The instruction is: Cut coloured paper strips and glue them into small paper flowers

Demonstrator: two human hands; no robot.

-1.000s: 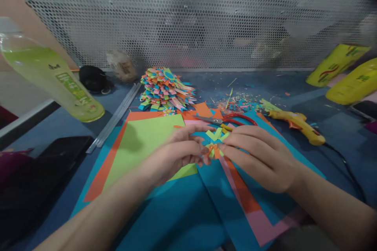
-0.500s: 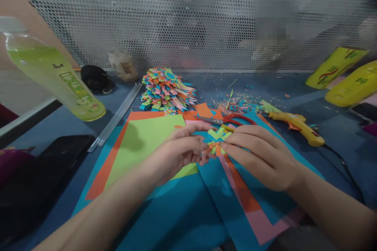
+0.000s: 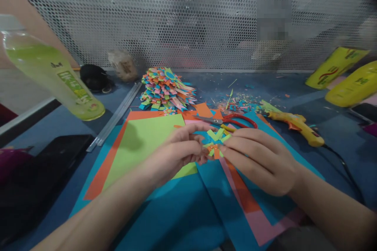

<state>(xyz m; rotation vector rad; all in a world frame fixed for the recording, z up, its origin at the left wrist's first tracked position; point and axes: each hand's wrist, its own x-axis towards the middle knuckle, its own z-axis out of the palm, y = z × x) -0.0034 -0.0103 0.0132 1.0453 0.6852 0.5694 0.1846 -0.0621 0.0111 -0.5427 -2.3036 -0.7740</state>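
Between my hands, above the coloured sheets, is a small paper flower (image 3: 216, 135) with green, blue and orange strips. My left hand (image 3: 185, 145) pinches its left side with curled fingers. My right hand (image 3: 259, 157) grips its right edge between thumb and fingertips, the other fingers laid close together. Parts of the flower are hidden behind the fingers. Just beyond it lie red-handled scissors (image 3: 225, 120), blades pointing left. Beneath my hands are a green sheet (image 3: 147, 145), blue paper (image 3: 176, 208) and an orange strip (image 3: 246, 194).
A heap of fringed paper pieces (image 3: 165, 90) stands at the back, with paper scraps (image 3: 243, 104) beside it. A yellow glue gun (image 3: 297, 123) with a cord lies right. Clear sticks (image 3: 118, 115), a drink bottle (image 3: 55, 74) and a black phone-like slab (image 3: 44, 180) are left. Perforated metal (image 3: 188, 19) stands behind.
Both hands stay on the paper flower in nearly the same place. The flower is slightly turned or tilted, and my right hand has shifted a little. Nothing else has visibly moved.
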